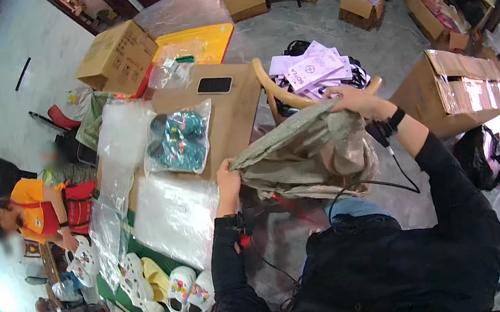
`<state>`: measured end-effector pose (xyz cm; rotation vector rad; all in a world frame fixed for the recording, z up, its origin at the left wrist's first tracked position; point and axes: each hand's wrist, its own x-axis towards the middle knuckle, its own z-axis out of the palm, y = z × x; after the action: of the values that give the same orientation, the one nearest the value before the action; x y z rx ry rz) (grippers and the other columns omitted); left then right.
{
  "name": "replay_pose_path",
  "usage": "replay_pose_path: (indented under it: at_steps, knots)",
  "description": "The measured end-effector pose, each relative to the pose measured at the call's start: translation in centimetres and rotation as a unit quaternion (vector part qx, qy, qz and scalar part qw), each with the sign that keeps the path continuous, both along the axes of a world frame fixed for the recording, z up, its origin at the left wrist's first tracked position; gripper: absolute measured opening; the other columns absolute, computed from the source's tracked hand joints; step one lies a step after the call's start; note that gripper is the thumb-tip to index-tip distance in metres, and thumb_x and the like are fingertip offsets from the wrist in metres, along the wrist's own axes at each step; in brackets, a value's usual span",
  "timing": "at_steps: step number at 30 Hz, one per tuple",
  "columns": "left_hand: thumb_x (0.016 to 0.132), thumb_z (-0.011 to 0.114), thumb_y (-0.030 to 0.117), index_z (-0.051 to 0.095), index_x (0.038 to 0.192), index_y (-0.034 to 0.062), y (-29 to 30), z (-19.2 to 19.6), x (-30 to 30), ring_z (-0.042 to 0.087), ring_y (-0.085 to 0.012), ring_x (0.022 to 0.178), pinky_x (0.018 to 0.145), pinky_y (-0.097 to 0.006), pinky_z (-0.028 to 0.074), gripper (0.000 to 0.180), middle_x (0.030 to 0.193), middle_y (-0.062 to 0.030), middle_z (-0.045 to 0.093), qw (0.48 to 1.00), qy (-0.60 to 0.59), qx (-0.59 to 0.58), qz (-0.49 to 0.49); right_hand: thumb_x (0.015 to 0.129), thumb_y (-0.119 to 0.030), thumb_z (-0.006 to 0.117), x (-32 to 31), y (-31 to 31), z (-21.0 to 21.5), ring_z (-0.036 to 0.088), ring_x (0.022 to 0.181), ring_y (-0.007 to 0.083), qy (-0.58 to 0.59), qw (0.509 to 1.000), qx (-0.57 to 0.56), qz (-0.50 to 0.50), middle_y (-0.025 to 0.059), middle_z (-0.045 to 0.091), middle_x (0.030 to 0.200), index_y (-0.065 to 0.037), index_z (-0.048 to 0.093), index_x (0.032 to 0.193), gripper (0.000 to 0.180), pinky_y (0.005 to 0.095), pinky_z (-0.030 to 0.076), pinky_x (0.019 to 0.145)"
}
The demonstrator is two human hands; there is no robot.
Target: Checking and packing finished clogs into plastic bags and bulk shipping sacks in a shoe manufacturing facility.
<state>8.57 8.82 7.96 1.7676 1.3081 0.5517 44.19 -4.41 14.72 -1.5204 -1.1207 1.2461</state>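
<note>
A grey-green woven sack (309,153) hangs between my two hands, its mouth spread and its folds sagging over the floor. My left hand (227,186) is closed on the sack's left edge, beside the table. At the upper right, my right hand (361,102) grips the sack's rim, with its fingers curled over the cloth. Just beyond the sack, purple printed cards (315,70) lie piled in a chair with a curved wooden rim (278,87). The inside bottom of the sack is hidden by its folds.
To the left, a table (232,109) bears a phone (214,85), bagged teal clogs (179,140), clear plastic bags (174,218) and white clogs (180,286). A co-worker in orange (32,199) touches a white clog. Cardboard boxes (451,92) stand right and behind. A black cable (394,186) hangs by my right arm.
</note>
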Motion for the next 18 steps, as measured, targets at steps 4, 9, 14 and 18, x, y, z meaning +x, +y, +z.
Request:
replay_pose_path:
  at_steps: [4, 9, 14, 18]
  knots:
    - [0.068, 0.046, -0.005, 0.05, 0.106, 0.0003, 5.9, -0.7, 3.0, 0.058, -0.0195, 0.076, 0.069, -0.029, 0.045, 0.038, 0.085, -0.0099, 0.061, 0.979, -0.147, -0.122, 0.072, 0.075, -0.005, 0.061, 3.3, 10.4, 3.5, 0.052, 0.073, 0.0099, 0.202, 0.977, 0.038, 0.063, 0.0013, 0.054, 0.078, -0.007, 0.046, 0.109, 0.037, 0.0234, 0.044, 0.066]
    - [0.069, 0.052, -0.002, 0.044, 0.12, 0.0109, 11.8, 1.9, 9.4, 0.052, -0.0385, 0.095, 0.08, -0.039, 0.044, 0.054, 0.106, -0.0213, 0.052, 0.98, 0.067, 0.189, -0.02, 0.073, -0.002, 0.055, 9.2, 25.4, -3.1, 0.051, 0.071, 0.0078, 0.064, 0.994, 0.085, -0.007, -0.0008, 0.055, 0.073, -0.004, 0.057, 0.084, 0.011, 0.0245, 0.043, 0.064]
    - [0.073, 0.048, -0.001, 0.046, 0.124, 0.0247, 16.3, -1.7, 10.9, 0.052, -0.036, 0.098, 0.082, -0.04, 0.044, 0.057, 0.12, -0.0213, 0.043, 0.892, 0.28, 0.307, -0.178, 0.074, -0.01, 0.05, 10.0, 35.6, -10.1, 0.055, 0.086, 0.0318, -0.323, 0.925, 0.198, -0.043, 0.0134, 0.058, 0.086, -0.006, 0.063, 0.08, 0.015, 0.037, 0.043, 0.074]
    - [0.079, 0.046, 0.014, 0.055, 0.113, 0.0164, 17.3, -5.7, 12.4, 0.054, -0.0319, 0.086, 0.071, -0.04, 0.043, 0.035, 0.092, -0.0144, 0.055, 0.915, 0.33, 0.228, -0.045, 0.08, -0.013, 0.046, 8.3, 38.4, -14.5, 0.053, 0.091, 0.0369, -0.462, 0.871, 0.139, 0.093, 0.0171, 0.055, 0.099, -0.009, 0.055, 0.106, 0.028, 0.0433, 0.044, 0.075]
